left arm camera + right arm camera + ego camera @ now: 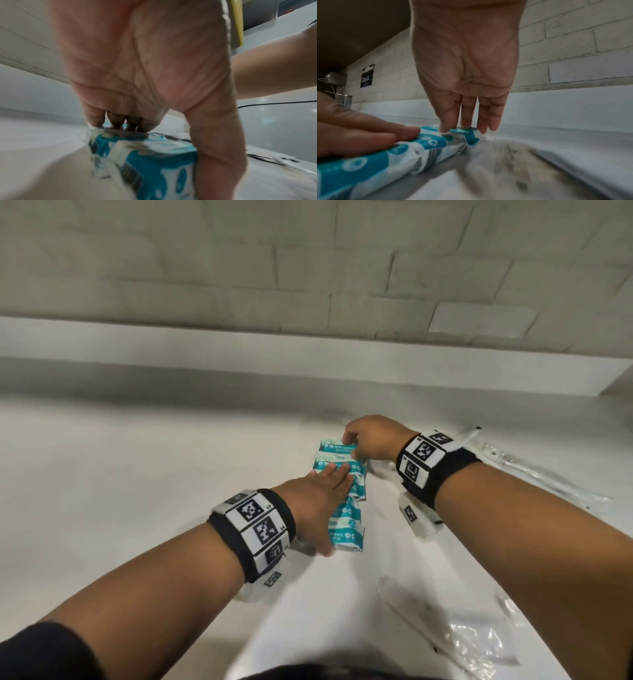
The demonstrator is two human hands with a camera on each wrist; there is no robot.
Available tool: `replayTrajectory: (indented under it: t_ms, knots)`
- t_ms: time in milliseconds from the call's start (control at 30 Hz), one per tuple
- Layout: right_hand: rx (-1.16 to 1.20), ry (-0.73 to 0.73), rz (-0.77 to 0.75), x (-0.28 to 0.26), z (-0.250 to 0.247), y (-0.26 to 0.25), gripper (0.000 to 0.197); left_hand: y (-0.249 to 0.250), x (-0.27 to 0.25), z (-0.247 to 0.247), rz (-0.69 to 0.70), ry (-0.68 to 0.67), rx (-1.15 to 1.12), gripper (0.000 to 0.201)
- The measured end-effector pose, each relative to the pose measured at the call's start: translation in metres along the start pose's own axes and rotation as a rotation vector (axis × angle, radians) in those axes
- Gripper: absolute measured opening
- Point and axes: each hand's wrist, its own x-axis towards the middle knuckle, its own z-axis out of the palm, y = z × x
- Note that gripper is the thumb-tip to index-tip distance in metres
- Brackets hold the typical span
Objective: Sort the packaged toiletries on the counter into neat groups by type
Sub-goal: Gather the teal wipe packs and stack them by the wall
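Note:
Several teal-and-white wipes packs (346, 529) lie in a row on the white counter (137, 474), running away from me. My left hand (322, 498) lies flat across the middle packs, fingers straight on top and thumb down the near side. In the left wrist view its fingertips (120, 124) press the top of a pack (154, 162). My right hand (370, 436) reaches over the far pack (334, 447). In the right wrist view its straight fingers (465, 121) point down and touch that pack's end (462, 133); the thumb is hidden.
Long clear plastic packets (534, 470) lie at the right, and more clear packets (479, 638) sit near the front right. Small white packets lie under my right wrist (418, 518) and left wrist (253, 594). A raised ledge and brick wall (308, 268) close off the back.

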Motion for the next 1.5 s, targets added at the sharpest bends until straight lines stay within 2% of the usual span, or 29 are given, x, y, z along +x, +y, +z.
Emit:
replayTrajectory:
  t_ms: [133,200,300,367,400,500,567,733,833,900,933,1000,1100,1200,1233,1267,1367,1500]
  knots:
    - [-0.129,0.044,0.030,0.035,-0.014,0.003,0.038,-0.021,0.030,-0.022,-0.045,0.014,-0.036,0.117]
    - [-0.200,0.018,0.008,0.050,-0.020,0.005,0.039,-0.029,0.044,-0.034,-0.072,0.044,-0.058,0.111]
    - [-0.161,-0.037,-0.022,0.080,-0.031,0.012,0.037,-0.045,0.073,-0.044,-0.097,0.103,-0.059,0.085]
    - [-0.132,-0.082,0.005,0.097,-0.035,0.017,0.036,-0.053,0.086,-0.047,-0.121,0.154,-0.084,0.062]
    - [-0.118,-0.078,0.016,0.107,-0.038,0.021,0.038,-0.059,0.093,-0.049,-0.126,0.181,-0.089,0.056]
    - [-0.090,-0.106,0.049,0.128,-0.040,0.026,0.050,-0.072,0.107,-0.052,-0.094,0.220,-0.014,0.060]
    - [-0.063,-0.120,0.054,0.140,-0.039,0.028,0.054,-0.081,0.112,-0.055,-0.078,0.199,-0.011,0.061]
    - [0.186,-0.108,0.145,0.150,-0.034,0.034,0.051,-0.087,0.114,-0.058,-0.064,0.122,-0.020,0.071]
    - [0.418,-0.108,0.162,0.140,-0.037,0.037,0.048,-0.090,0.119,-0.058,-0.026,0.142,-0.068,0.076]
    - [0.627,-0.081,0.132,0.133,-0.045,0.045,0.047,-0.100,0.121,-0.064,-0.009,0.190,-0.207,0.075]
    - [0.704,-0.002,0.154,0.129,-0.050,0.052,0.048,-0.106,0.121,-0.071,-0.032,0.232,-0.325,0.075]
    - [0.828,0.100,0.219,0.119,-0.053,0.068,0.049,-0.119,0.124,-0.083,-0.174,0.315,-0.581,0.077]
    - [1.085,0.137,0.328,0.112,-0.044,0.081,0.050,-0.137,0.137,-0.092,-0.410,0.433,-1.036,0.080]
    - [1.198,0.136,0.354,0.115,-0.036,0.077,0.061,-0.160,0.167,-0.072,-0.475,0.389,-1.609,0.106]
    - [1.230,0.114,0.341,0.117,-0.035,0.074,0.063,-0.165,0.177,-0.064,-0.475,0.377,-1.738,0.111]
    - [1.254,0.086,0.322,0.119,-0.035,0.068,0.063,-0.166,0.181,-0.060,-0.468,0.369,-1.791,0.110]
    - [1.345,0.007,0.206,0.125,-0.031,0.055,0.057,-0.143,0.172,-0.078,-0.404,0.365,-1.762,0.092]
    - [1.375,0.006,0.176,0.122,-0.029,0.052,0.051,-0.144,0.175,-0.074,-0.407,0.388,-1.795,0.102]
